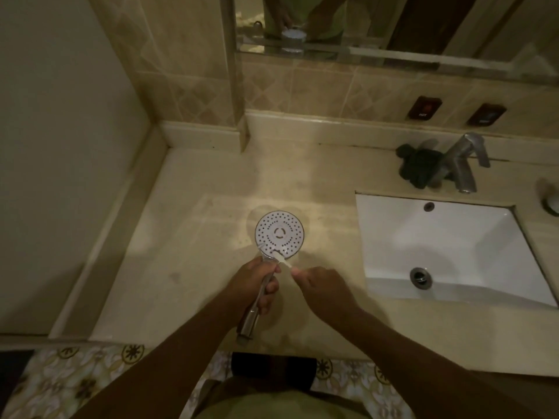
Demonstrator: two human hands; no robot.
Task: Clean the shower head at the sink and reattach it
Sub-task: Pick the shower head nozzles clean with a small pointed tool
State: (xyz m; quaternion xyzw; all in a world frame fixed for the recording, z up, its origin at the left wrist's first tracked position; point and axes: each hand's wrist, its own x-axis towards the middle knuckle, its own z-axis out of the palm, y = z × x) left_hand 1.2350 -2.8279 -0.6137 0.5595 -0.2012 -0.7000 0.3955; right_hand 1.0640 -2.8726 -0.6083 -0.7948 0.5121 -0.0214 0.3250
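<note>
- The shower head [279, 232] was held above the bench [187, 237], well to the left of the sink [438, 237], with its perforated white face plate turned up toward the camera.
- The left hand [254, 282] held the chrome handle [251, 320] of the shower head. Its grip was closed: the fingers were curled round the upper part of the handle, just below the face plate.
- The lower end of the handle projected past the left hand toward the front edge of the bench.
- The right hand [323, 285] held a small white brush [282, 259]. Its grip was a closed pinch on the near end of the brush, with the fingers curled in.
- The far end of the brush lay against the lower rim of the face plate, just beside the left hand's thumb.
- The sink was a white rectangular basin sunk into the bench, with a metal drain [420, 277] at its bottom.
- A metal faucet [462, 164] stood on the bench behind the sink.
- A dark cloth [419, 164] lay bunched just to the left of the faucet, touching its base.
- A mirror [393, 25] hung on the tiled wall behind the bench.
</note>
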